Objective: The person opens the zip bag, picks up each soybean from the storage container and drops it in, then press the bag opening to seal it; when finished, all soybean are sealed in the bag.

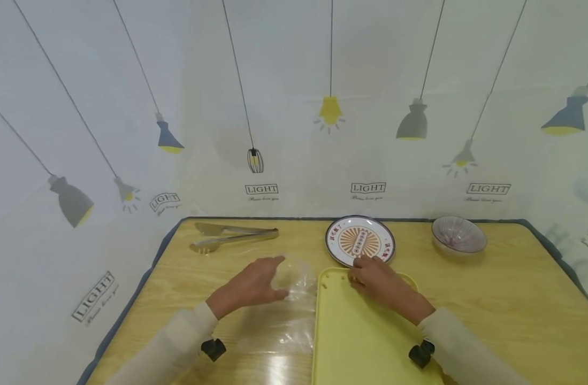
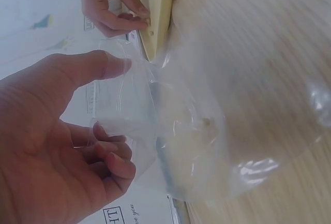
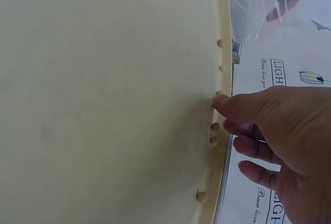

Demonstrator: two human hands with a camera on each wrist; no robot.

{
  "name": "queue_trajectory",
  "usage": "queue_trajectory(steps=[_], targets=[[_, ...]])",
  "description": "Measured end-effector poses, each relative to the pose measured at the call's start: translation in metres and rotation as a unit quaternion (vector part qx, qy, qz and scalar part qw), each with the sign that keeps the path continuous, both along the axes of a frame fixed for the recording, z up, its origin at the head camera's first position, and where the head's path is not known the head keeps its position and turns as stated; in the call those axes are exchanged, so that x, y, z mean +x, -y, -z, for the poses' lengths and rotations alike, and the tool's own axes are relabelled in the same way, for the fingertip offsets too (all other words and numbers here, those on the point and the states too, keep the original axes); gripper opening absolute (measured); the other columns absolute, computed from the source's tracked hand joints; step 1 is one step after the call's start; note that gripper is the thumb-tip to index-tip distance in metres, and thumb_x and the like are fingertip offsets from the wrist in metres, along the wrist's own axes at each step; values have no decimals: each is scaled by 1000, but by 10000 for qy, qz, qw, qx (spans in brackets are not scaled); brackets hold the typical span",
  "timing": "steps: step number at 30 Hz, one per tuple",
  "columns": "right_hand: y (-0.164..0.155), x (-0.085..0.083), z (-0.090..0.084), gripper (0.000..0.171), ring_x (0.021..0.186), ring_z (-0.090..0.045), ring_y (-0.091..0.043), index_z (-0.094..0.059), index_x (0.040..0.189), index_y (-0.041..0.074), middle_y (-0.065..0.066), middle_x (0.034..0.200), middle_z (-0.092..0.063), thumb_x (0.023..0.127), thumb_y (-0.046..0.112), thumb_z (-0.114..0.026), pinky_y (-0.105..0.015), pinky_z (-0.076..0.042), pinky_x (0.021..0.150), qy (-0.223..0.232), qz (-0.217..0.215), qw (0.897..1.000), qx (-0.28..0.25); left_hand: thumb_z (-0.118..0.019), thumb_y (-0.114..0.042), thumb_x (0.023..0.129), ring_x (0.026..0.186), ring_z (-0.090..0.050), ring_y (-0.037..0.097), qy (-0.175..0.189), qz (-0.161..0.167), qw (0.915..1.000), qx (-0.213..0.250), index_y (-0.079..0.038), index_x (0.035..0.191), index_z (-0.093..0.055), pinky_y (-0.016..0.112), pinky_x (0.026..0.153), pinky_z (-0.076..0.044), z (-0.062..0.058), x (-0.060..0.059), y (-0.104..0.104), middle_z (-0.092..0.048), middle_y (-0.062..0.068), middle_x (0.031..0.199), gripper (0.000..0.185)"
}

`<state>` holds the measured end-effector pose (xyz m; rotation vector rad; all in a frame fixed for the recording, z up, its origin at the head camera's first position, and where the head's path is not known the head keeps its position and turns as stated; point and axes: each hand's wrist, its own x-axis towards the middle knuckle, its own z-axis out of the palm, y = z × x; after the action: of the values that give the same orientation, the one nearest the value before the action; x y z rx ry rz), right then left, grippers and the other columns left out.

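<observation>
In the head view, my left hand (image 1: 250,283) holds a clear zip bag (image 1: 298,326) by its mouth, thumb on one side and curled fingers on the other. A small tan bean (image 2: 206,122) shows in the bag in the left wrist view. My right hand (image 1: 380,286) reaches to the far edge of a yellow tray (image 1: 366,337). There its thumb and forefinger pinch a small round bean, mostly hidden by the fingertips. Several more tan beans (image 3: 202,197) lie along the tray's rim in the right wrist view.
Metal tongs (image 1: 241,235) lie at the back left of the wooden table (image 1: 515,321). A patterned plate (image 1: 334,240) sits just behind the tray, and a pinkish bowl (image 1: 459,247) stands at the back right. A wall sheet printed with lamps (image 1: 298,133) encloses the table.
</observation>
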<state>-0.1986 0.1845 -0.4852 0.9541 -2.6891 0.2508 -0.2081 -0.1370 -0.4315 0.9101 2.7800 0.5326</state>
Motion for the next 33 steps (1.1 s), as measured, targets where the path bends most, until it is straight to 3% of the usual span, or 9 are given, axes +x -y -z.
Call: queue_trajectory(steps=[3,5,9,12,15,18,23,29,33], targets=[[1,2,2,8,75,-47,-11,-71,85,16,4,83,-58,88,14,-78,-32,-43,70,177,55,9998,36,-77,-33,87,98,-64,27,-73,57,10000,-2,9,147,-44,48,96,-52,2,2,-2,-62,6,83,80],[2,3,3,9,75,-46,-11,-70,84,16,5,83,-57,89,14,-77,-32,-42,70,244,52,9997,20,-77,-34,88,98,-65,27,-116,53,9999,-36,7,147,-44,48,95,-53,4,2,-2,-67,10,92,79],[2,4,5,11,75,-46,-11,-69,83,16,5,82,-56,88,12,-78,-32,-43,71,158,51,9999,-14,-77,-35,88,116,-64,36,-75,-47,10000,-43,3,149,-44,50,100,-51,5,2,-2,-67,21,124,79],[2,4,4,13,75,-47,-11,-69,81,16,5,81,-57,87,11,-79,-32,-44,71,29,46,10000,-3,-77,-37,87,123,-61,38,-204,-85,9997,-143,-2,149,-46,51,100,-51,4,1,-2,-61,23,136,78],[4,3,2,12,76,-47,-12,-69,82,16,5,82,-57,86,10,-80,-31,-43,71,-54,0,10000,12,-78,-40,86,104,-62,30,-464,-26,9986,-244,-4,147,-49,44,83,-55,3,0,-2,-62,17,124,77],[6,3,-3,10,78,-51,-13,-72,85,16,4,84,-59,85,11,-81,-31,-43,71,-159,-69,9998,33,-80,-41,85,90,-51,21,-753,62,9969,-238,-5,145,-52,35,70,-47,2,0,-1,-56,10,109,76],[14,3,-16,10,83,-56,-15,-74,89,14,2,88,-63,84,14,-82,-33,-46,74,-280,-174,9995,22,-81,-40,85,100,-51,22,-1010,154,9946,-190,-4,143,-54,38,79,-45,4,-3,2,-56,10,114,74],[28,5,-35,11,84,-57,-15,-74,91,14,2,89,-63,84,15,-82,-34,-49,78,-437,-375,9982,-176,-81,-37,85,94,-56,19,-896,168,9958,-123,0,141,-56,39,78,-45,3,-5,3,-58,10,113,72],[36,6,-49,10,85,-58,-14,-74,92,15,3,91,-64,86,17,-81,-34,-47,79,-494,-519,9971,-241,-82,-40,83,98,-59,20,-973,153,9950,-135,-1,139,-57,44,84,-43,2,-6,1,-60,9,112,73]])
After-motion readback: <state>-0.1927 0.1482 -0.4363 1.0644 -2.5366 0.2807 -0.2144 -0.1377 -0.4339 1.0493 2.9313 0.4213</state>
